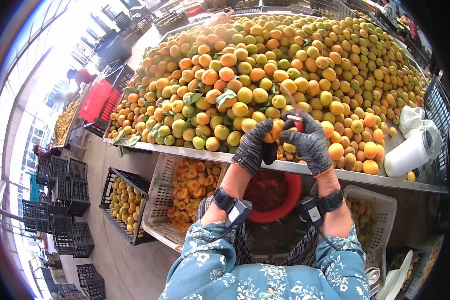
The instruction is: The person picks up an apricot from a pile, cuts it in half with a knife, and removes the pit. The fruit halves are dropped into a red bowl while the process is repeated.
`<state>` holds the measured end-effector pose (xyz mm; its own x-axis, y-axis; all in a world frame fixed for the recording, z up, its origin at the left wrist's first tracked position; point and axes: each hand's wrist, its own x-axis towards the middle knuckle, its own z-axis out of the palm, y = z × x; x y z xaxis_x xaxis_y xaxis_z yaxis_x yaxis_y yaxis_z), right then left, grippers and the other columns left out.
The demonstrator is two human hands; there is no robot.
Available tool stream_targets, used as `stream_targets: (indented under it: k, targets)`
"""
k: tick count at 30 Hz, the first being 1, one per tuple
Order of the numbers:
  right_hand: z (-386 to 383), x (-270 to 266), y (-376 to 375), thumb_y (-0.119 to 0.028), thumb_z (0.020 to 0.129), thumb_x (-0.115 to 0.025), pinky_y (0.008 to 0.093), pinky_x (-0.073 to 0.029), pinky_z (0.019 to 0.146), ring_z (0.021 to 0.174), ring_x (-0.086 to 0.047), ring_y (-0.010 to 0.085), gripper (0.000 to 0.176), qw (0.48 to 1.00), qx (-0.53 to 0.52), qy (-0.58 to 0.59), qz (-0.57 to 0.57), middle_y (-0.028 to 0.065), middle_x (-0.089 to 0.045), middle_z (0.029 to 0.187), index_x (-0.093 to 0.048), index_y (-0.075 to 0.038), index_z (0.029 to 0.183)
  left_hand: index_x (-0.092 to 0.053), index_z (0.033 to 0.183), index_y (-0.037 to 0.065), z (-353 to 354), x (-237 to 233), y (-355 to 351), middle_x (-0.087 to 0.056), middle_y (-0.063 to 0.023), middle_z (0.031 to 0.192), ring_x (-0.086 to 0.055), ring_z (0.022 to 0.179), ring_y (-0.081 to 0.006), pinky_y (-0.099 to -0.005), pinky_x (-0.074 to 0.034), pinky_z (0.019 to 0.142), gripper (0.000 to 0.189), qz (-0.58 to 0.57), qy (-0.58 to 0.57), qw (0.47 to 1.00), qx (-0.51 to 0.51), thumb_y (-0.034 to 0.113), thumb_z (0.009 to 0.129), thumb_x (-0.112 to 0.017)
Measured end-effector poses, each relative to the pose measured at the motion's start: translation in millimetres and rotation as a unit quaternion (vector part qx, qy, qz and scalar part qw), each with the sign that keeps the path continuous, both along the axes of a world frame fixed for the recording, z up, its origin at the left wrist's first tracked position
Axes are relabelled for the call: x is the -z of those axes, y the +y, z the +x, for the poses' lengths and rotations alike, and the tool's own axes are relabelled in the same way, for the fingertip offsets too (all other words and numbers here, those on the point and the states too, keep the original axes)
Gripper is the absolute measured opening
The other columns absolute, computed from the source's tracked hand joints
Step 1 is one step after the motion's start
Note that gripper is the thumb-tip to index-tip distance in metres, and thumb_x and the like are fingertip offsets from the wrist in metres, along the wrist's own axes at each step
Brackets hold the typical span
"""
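My left hand (pixel 256 146), in a dark grey knitted glove, is closed round an orange apricot (pixel 273 131) just over the table's near edge. Close beside it, my right hand (pixel 308 142) in a matching glove grips a small curved knife (pixel 298 123) by its red handle. The thin blade points up and away from me, over the fruit. A large heap of green and orange apricots (pixel 245 95) fills the metal-edged table (pixel 205 155) in front of both hands. Below them, a red tub (pixel 296 192) holds a dark reddish mass.
At my left stand a white crate (pixel 155 215) of halved apricots and a black crate (pixel 144 182) of whole fruit. A pale crate (pixel 382 200) and a white plastic jug (pixel 407 155) are on the right. Black crates (pixel 70 192) are stacked far left, near a person (pixel 80 76).
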<state>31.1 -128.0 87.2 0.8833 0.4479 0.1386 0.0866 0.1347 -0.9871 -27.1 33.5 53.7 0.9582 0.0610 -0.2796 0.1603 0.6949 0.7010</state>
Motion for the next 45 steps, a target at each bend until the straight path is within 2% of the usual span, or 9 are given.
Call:
stream_targets:
  k: [8, 10, 17, 19, 20, 24, 32, 42, 45]
  targets:
    - [-15, -27, -2, -0.009, 0.066, -0.08, 0.0252, -0.05, 0.076, 0.079, -0.059, 0.0084, 0.039, 0.991, -0.085, 0.096, 0.033, 0.0014, -0.066, 0.087, -0.065, 0.0, 0.101, -0.058, 0.113, 0.006, 2, 12, -20, -0.064, -0.0053, 0.094, -0.063, 0.084, -0.0158, -0.0265, -0.054, 0.074, 0.037, 0.14, -0.134, 0.98, 0.042, 0.029, 0.085, -0.066]
    - [-19, -25, -1, -0.007, 0.067, -0.073, 0.0272, -0.051, 0.075, 0.076, -0.062, 0.0121, 0.034, 0.981, -0.097, 0.126, 0.111, 0.0029, -0.066, 0.086, -0.066, -0.001, 0.1, -0.058, 0.111, 0.006, -12, -33, -37, -0.064, -0.006, 0.092, -0.063, 0.077, -0.0143, -0.023, -0.054, 0.062, 0.036, -0.133, -0.091, 0.986, 0.038, 0.032, 0.086, -0.063]
    - [-4, 40, 0, -0.005, 0.072, -0.068, 0.0293, -0.053, 0.078, 0.088, -0.063, 0.0192, 0.032, 0.952, -0.04, 0.138, 0.269, 0.0083, -0.065, 0.098, -0.062, 0.001, 0.103, -0.057, 0.112, 0.005, -2, 12, -12, -0.063, -0.0077, 0.088, -0.063, 0.073, -0.0141, -0.0217, -0.05, 0.055, 0.042, -0.325, -0.2, 0.887, 0.261, 0.04, 0.088, -0.057]
    - [0, 32, 4, -0.005, 0.077, -0.064, 0.0291, -0.053, 0.079, 0.092, -0.062, 0.0212, 0.033, 0.996, 0.042, -0.01, 0.072, 0.0113, -0.064, 0.102, -0.058, 0.002, 0.109, -0.054, 0.115, 0.003, -17, -22, -24, -0.062, -0.0129, 0.089, -0.061, 0.068, -0.0162, -0.0253, -0.049, 0.054, 0.039, -0.164, -0.078, 0.983, -0.005, 0.033, 0.089, -0.056]
    - [-5, 14, -4, -0.003, 0.078, -0.059, 0.0301, -0.054, 0.078, 0.093, -0.062, 0.0219, 0.035, 0.864, -0.15, 0.269, 0.397, 0.0138, -0.063, 0.105, -0.056, 0.002, 0.113, -0.052, 0.118, 0.005, -17, -26, -18, -0.062, -0.015, 0.095, -0.062, 0.073, -0.0186, -0.0276, -0.05, 0.055, 0.037, -0.12, -0.162, 0.978, 0.057, 0.028, 0.09, -0.055]
    - [-5, 7, -5, -0.002, 0.076, -0.058, 0.0309, -0.055, 0.076, 0.09, -0.063, 0.023, 0.037, 0.827, -0.153, 0.327, 0.431, 0.0146, -0.064, 0.104, -0.056, 0.003, 0.112, -0.052, 0.119, 0.006, -25, -34, -15, -0.062, -0.0129, 0.096, -0.063, 0.076, -0.0203, -0.0303, -0.051, 0.055, 0.038, -0.019, -0.107, 0.994, 0.032, 0.03, 0.09, -0.056]
    - [-16, -20, -3, -0.003, 0.073, -0.064, 0.0264, -0.056, 0.065, 0.074, -0.064, 0.0151, 0.037, 0.948, -0.133, 0.205, 0.202, 0.0081, -0.067, 0.092, -0.062, 0.001, 0.11, -0.059, 0.107, 0.007, -19, -15, -17, -0.062, -0.0033, 0.083, -0.058, 0.062, -0.0119, -0.0238, -0.046, 0.05, 0.038, 0.157, -0.051, 0.986, -0.009, 0.042, 0.094, -0.055]
    - [-7, -12, -2, 0.002, 0.072, -0.067, 0.0221, -0.052, 0.074, 0.08, -0.064, 0.0126, 0.029, 0.993, -0.027, 0.106, 0.045, 0.0064, -0.068, 0.095, -0.068, 0.0, 0.101, -0.059, 0.105, 0.006, -20, -14, -16, -0.065, -0.0072, 0.084, -0.063, 0.065, -0.0165, -0.0249, -0.047, 0.046, 0.036, -0.016, -0.015, 0.999, 0.039, 0.038, 0.089, -0.063]
    - [-1, -12, -7, 0.0, 0.073, -0.067, 0.0198, -0.048, 0.058, 0.065, -0.059, 0.0087, 0.024, 0.973, -0.002, 0.136, 0.185, 0.0047, -0.066, 0.08, -0.067, 0.001, 0.097, -0.059, 0.099, 0.007, -19, -8, -18, -0.063, -0.0071, 0.077, -0.059, 0.054, -0.0154, -0.025, -0.044, 0.043, 0.03, 0.313, -0.124, 0.942, -0.008, 0.035, 0.088, -0.063]
